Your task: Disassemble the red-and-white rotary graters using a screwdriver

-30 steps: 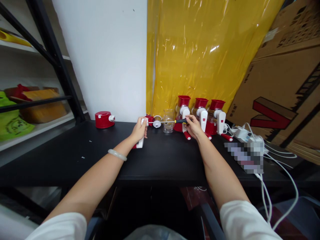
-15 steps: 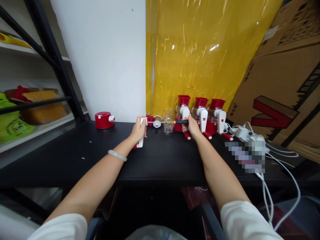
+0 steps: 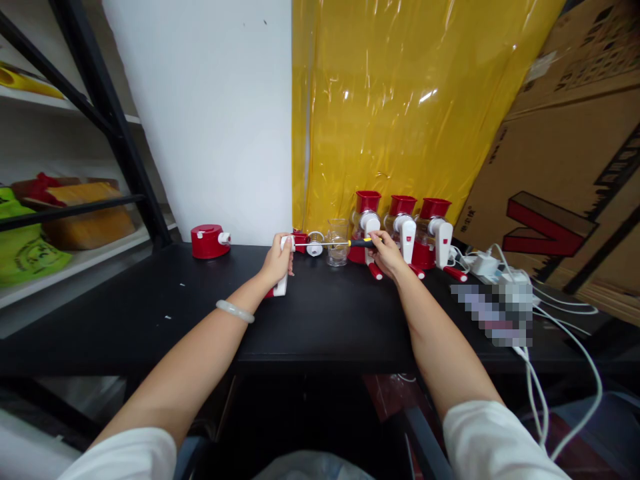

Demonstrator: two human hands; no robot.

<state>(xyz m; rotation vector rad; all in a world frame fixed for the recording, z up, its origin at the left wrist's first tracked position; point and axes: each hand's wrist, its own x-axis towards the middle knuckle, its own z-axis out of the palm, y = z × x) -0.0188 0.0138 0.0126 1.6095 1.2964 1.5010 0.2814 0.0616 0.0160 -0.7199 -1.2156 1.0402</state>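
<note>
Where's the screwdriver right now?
In the head view, the screwdriver is near the middle, roughly level across the clear cup behind it. The right hand holds its handle; its shaft points at the white part in the left hand.

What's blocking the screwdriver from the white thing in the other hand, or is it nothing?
Nothing that I can see. The right hand holds the screwdriver, and its shaft runs straight to the white part in the left hand. The clear cup stands behind the shaft, out of the way.
</note>
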